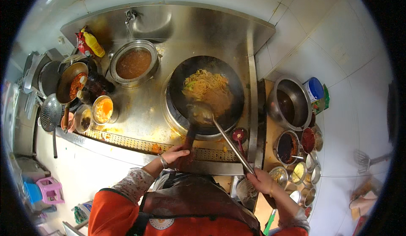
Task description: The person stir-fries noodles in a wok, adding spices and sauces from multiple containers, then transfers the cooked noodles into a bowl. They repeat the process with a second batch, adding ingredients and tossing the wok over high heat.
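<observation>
My left hand (175,155) grips the dark handle (191,136) of a black wok (179,74) on the burner, with what looks like dark cloth hanging under the fingers. In the wok lie noodles (204,82) with bits of green, beside brownish liquid that steams. My right hand (261,182) is closed around the long metal handle of a ladle (233,148), which slants up and left into the wok. The ladle's bowl (203,111) rests low in the wok, over the near edge of the noodles; steam blurs its outline.
Left of the wok stands a steel pot (155,56) of brown liquid under a running tap (129,16). A bowl of orange-yellow food (104,109), bottles (98,83) and a perforated skimmer (50,112) crowd the left. Along the right are a large steel bowl (299,93) and several seasoning containers (288,147).
</observation>
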A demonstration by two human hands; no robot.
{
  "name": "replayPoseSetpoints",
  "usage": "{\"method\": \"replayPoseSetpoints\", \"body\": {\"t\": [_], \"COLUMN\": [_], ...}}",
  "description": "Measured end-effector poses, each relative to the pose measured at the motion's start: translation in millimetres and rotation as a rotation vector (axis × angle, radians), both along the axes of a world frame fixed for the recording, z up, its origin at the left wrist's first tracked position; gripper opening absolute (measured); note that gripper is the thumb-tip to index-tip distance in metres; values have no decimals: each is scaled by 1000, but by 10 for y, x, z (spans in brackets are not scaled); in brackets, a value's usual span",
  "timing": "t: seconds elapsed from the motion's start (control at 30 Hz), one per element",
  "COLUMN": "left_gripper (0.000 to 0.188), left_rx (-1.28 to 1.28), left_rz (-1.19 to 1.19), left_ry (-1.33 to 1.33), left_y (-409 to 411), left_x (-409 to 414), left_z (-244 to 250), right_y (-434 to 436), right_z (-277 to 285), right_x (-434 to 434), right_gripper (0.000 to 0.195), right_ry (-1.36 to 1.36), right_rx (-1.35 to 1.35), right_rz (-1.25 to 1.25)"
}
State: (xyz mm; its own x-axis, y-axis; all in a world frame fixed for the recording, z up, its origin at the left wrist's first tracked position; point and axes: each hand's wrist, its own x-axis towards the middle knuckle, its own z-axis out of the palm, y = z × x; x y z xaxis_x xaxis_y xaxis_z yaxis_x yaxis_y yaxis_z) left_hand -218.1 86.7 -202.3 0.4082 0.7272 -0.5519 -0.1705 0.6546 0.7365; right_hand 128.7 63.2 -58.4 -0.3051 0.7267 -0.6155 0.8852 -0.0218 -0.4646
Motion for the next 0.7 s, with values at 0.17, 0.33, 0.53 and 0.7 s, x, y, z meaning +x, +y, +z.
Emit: {"method": "replayPoseSetpoints", "body": {"t": [0.17,0.33,0.53,0.7], "left_gripper": [23,16,26,21], "left_rx": [-252,-120,71,-337], "left_rz": [94,192,69,328], "left_ry": [-431,-529,-267,-597], "left_y": [-88,-523,-1148,-359], "left_x": [569,764,686,780], "left_z": [107,392,592,496], "right_y": [338,656,195,422], "right_z": [-118,-312,77,26], "right_x": [409,358,833,669], "right_gripper": [36,39,34,38], "right_ry": [-181,-214,56,-183], "right_rx": [-22,166,30,54], "right_rz": [88,79,98,218]}}
